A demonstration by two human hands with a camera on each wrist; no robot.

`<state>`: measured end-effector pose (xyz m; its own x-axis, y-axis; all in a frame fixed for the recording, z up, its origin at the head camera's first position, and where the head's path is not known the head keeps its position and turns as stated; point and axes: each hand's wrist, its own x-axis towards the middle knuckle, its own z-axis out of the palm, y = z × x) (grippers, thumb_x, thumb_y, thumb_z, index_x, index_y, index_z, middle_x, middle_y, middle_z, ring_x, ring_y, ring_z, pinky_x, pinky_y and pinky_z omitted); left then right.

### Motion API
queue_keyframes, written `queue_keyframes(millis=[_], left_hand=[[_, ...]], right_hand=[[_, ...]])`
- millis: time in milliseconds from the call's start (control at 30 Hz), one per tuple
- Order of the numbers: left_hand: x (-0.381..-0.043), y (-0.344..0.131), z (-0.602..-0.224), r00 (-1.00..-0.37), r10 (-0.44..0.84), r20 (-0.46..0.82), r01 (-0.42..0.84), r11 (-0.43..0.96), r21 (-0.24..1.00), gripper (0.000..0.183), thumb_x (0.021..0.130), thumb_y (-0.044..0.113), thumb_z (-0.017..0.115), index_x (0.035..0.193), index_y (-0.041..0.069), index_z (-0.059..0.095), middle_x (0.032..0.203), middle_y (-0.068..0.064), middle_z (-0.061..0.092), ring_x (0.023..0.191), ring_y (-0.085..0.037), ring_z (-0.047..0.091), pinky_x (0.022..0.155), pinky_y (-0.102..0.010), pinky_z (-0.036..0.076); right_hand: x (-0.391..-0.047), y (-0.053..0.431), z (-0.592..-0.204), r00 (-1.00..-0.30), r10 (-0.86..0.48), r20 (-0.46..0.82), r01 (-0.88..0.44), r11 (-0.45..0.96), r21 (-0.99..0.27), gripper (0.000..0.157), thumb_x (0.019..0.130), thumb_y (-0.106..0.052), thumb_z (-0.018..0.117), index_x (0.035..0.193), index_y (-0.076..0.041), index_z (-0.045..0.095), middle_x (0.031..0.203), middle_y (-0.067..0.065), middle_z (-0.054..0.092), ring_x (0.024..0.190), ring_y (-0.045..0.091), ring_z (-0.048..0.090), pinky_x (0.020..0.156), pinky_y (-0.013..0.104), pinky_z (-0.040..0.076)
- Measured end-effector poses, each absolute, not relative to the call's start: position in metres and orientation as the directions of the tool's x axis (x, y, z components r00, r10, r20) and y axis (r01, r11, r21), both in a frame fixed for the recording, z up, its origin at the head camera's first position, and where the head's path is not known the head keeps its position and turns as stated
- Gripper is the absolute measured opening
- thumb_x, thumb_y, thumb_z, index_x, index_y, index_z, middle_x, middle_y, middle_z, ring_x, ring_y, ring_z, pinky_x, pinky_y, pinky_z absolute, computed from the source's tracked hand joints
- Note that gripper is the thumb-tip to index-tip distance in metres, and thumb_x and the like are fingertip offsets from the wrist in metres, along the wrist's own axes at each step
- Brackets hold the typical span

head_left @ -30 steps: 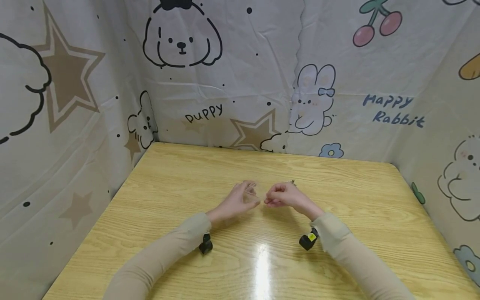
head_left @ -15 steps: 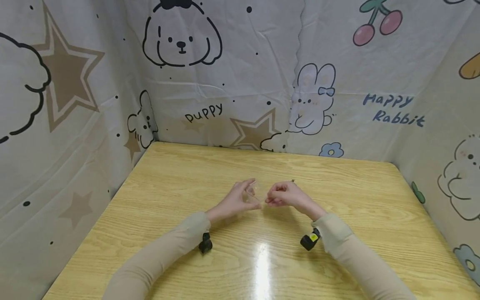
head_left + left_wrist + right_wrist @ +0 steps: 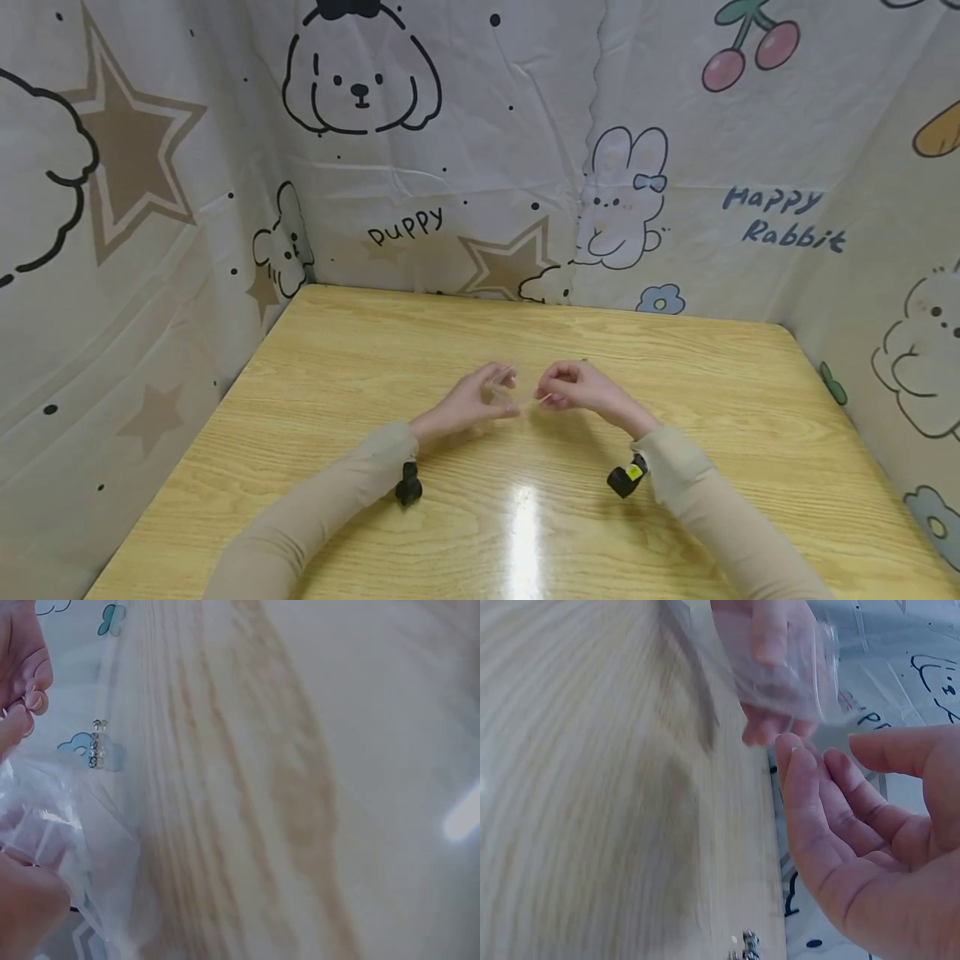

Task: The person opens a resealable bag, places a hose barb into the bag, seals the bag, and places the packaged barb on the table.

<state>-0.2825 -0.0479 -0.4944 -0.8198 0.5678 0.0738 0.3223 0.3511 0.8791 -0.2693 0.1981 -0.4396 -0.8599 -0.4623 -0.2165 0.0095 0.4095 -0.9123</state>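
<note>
Gripping a clear bag [image 3: 71,817], my left hand [image 3: 471,403] holds it just left of my loosely curled, seemingly empty right hand [image 3: 581,387].

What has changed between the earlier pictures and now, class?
The right hand has shifted slightly to the right, away from the left hand, widening the gap between them. The left hand stays about where it was, holding the clear plastic.

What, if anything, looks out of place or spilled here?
Nothing stands out. The clear plastic bag in the left hand looks wrinkled, ordinary for thin plastic; I see no spill on the table.
</note>
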Motion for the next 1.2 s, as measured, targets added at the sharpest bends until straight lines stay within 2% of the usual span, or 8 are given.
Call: queue_keyframes(millis=[133, 333, 467, 567, 700, 800, 967, 1200], left_hand=[[-0.282, -0.05, -0.494, -0.811, 0.581, 0.069, 0.314, 0.332, 0.89, 0.061, 0.088, 0.021, 0.077, 0.139, 0.007, 0.048, 0.131, -0.01, 0.06, 0.128, -0.027, 0.053, 0.112, -0.053, 0.039], [-0.283, -0.052, -0.493, -0.802, 0.592, 0.078, 0.328, 0.327, 0.886, 0.062, 0.085, 0.024, 0.079, 0.137, 0.006, 0.049, 0.13, -0.009, 0.061, 0.127, -0.027, 0.053, 0.113, -0.054, 0.038], [-0.283, -0.052, -0.493, -0.804, 0.589, 0.079, 0.327, 0.327, 0.887, 0.06, 0.084, 0.023, 0.08, 0.134, 0.006, 0.051, 0.129, -0.009, 0.061, 0.127, -0.028, 0.054, 0.112, -0.054, 0.039], [-0.283, -0.053, -0.492, -0.804, 0.59, 0.077, 0.32, 0.32, 0.892, 0.059, 0.085, 0.022, 0.08, 0.134, 0.007, 0.051, 0.129, -0.01, 0.061, 0.127, -0.029, 0.054, 0.112, -0.055, 0.038], [-0.282, -0.053, -0.491, -0.802, 0.594, 0.068, 0.309, 0.314, 0.898, 0.059, 0.085, 0.022, 0.08, 0.135, 0.008, 0.051, 0.13, -0.01, 0.061, 0.127, -0.029, 0.053, 0.113, -0.055, 0.037], [-0.282, -0.053, -0.49, -0.798, 0.599, 0.06, 0.304, 0.315, 0.899, 0.061, 0.085, 0.022, 0.08, 0.137, 0.009, 0.05, 0.132, -0.01, 0.06, 0.128, -0.028, 0.053, 0.114, -0.055, 0.036], [-0.283, -0.055, -0.491, -0.797, 0.602, 0.05, 0.3, 0.324, 0.897, 0.064, 0.086, 0.023, 0.079, 0.141, 0.011, 0.048, 0.139, -0.009, 0.057, 0.134, -0.028, 0.049, 0.116, -0.057, 0.033], [-0.283, -0.056, -0.491, -0.8, 0.597, 0.058, 0.317, 0.339, 0.886, 0.078, 0.086, 0.024, 0.078, 0.151, 0.012, 0.038, 0.147, -0.008, 0.053, 0.143, -0.03, 0.04, 0.119, -0.058, 0.029]], right_hand=[[-0.274, 0.206, -0.439, -0.884, -0.431, -0.184, -0.024, 0.433, -0.901, 0.031, 0.101, -0.02, 0.057, 0.118, 0.006, 0.058, 0.119, 0.03, 0.064, 0.104, 0.038, 0.069, 0.093, 0.047, 0.057], [-0.285, 0.225, -0.44, -0.934, -0.339, -0.115, -0.079, 0.508, -0.858, 0.027, 0.099, -0.017, 0.061, 0.114, 0.005, 0.059, 0.114, 0.029, 0.066, 0.101, 0.038, 0.069, 0.089, 0.046, 0.059], [-0.291, 0.242, -0.441, -0.957, -0.279, -0.078, -0.113, 0.609, -0.785, 0.025, 0.097, -0.017, 0.062, 0.113, 0.002, 0.061, 0.11, 0.023, 0.067, 0.095, 0.032, 0.069, 0.086, 0.045, 0.059], [-0.295, 0.251, -0.443, -0.965, -0.256, -0.058, -0.137, 0.68, -0.721, 0.022, 0.095, -0.016, 0.063, 0.11, 0.001, 0.064, 0.105, 0.019, 0.068, 0.089, 0.024, 0.066, 0.081, 0.04, 0.058], [-0.3, 0.256, -0.452, -0.967, -0.249, -0.047, -0.161, 0.744, -0.648, 0.016, 0.093, -0.015, 0.066, 0.103, -0.002, 0.068, 0.099, 0.014, 0.07, 0.086, 0.018, 0.063, 0.078, 0.03, 0.051], [-0.304, 0.257, -0.459, -0.963, -0.266, -0.042, -0.185, 0.767, -0.614, 0.013, 0.091, -0.014, 0.069, 0.098, -0.003, 0.07, 0.095, 0.012, 0.072, 0.084, 0.016, 0.063, 0.077, 0.027, 0.048], [-0.306, 0.254, -0.466, -0.959, -0.278, -0.046, -0.195, 0.773, -0.603, 0.015, 0.086, -0.011, 0.073, 0.096, 0.0, 0.069, 0.09, 0.013, 0.07, 0.078, 0.014, 0.06, 0.072, 0.026, 0.049], [-0.307, 0.249, -0.467, -0.957, -0.285, -0.046, -0.209, 0.794, -0.571, 0.013, 0.085, -0.011, 0.075, 0.091, -0.001, 0.07, 0.086, 0.01, 0.07, 0.074, 0.013, 0.057, 0.069, 0.026, 0.047]])
